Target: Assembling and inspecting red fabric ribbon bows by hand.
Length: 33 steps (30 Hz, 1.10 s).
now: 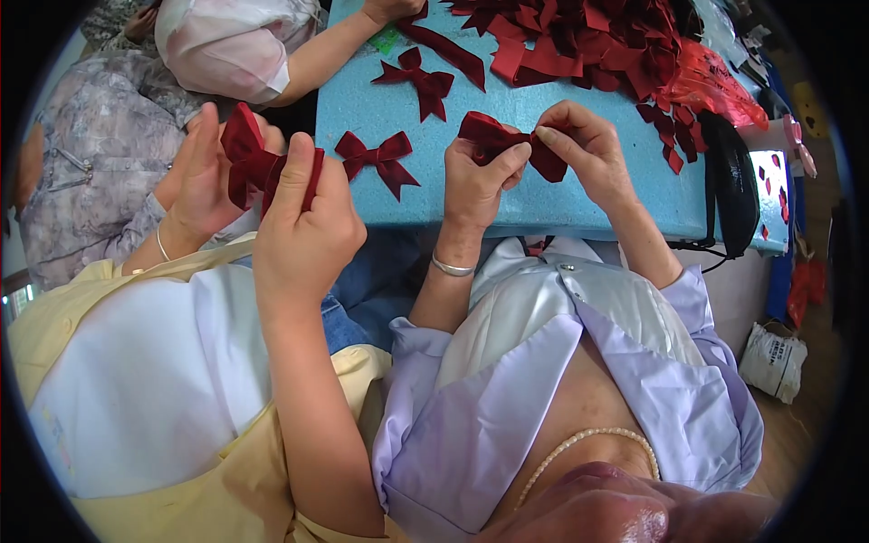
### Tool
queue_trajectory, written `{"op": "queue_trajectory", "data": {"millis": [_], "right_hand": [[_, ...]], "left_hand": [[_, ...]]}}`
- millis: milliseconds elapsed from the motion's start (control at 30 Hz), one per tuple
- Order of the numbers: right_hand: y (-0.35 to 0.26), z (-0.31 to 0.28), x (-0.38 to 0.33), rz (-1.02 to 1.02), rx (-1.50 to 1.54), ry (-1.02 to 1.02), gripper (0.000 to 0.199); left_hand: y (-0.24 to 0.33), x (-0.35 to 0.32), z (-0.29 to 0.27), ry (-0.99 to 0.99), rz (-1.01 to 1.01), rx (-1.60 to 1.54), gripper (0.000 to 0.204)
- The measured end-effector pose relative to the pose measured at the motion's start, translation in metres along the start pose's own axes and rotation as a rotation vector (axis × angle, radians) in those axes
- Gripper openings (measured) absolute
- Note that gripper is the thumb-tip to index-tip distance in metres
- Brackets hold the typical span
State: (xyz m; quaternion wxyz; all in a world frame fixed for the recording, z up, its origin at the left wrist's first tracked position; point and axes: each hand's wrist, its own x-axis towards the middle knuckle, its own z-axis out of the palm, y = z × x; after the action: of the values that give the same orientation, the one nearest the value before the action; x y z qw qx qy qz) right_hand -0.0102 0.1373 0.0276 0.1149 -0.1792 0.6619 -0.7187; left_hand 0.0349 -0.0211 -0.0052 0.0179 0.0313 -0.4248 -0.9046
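Right now your left hand (475,181) pinches the dark red bow (478,128) at its centre and your right hand (588,149) grips its right loop, above the blue surface's (543,210) near edge, so hold the centre tight and pull the loops even.

Bright, even daylight fills the scene, with only soft, weak shadows under the hands on the blue counter (579,213). A glossy sheen sits on the pale satin collar (507,317) near centre. Fisheye bending curves straight edges toward the rim, and a black vignette rings the frame. At 6 o'clock, the very close skin is blurred.
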Motion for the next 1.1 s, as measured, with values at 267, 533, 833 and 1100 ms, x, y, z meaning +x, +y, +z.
{"op": "queue_trajectory", "data": {"millis": [267,533,833,1100], "right_hand": [[-0.018,0.016,0.015,-0.412,-0.415,-0.072,0.008],[-0.028,0.024,0.015,-0.247,-0.484,-0.169,0.011],[-0.020,0.022,0.010,-0.007,-0.308,-0.189,0.010],[-0.006,0.015,0.012,0.089,-0.167,-0.136,0.011]], "left_hand": [[0.009,-0.006,0.001,0.098,0.008,0.196,0.013],[0.000,-0.007,0.003,0.001,0.266,0.335,0.015],[-0.012,-0.007,0.000,-0.040,0.219,0.240,0.018],[-0.014,-0.007,0.001,-0.045,0.215,0.151,0.021]]}}
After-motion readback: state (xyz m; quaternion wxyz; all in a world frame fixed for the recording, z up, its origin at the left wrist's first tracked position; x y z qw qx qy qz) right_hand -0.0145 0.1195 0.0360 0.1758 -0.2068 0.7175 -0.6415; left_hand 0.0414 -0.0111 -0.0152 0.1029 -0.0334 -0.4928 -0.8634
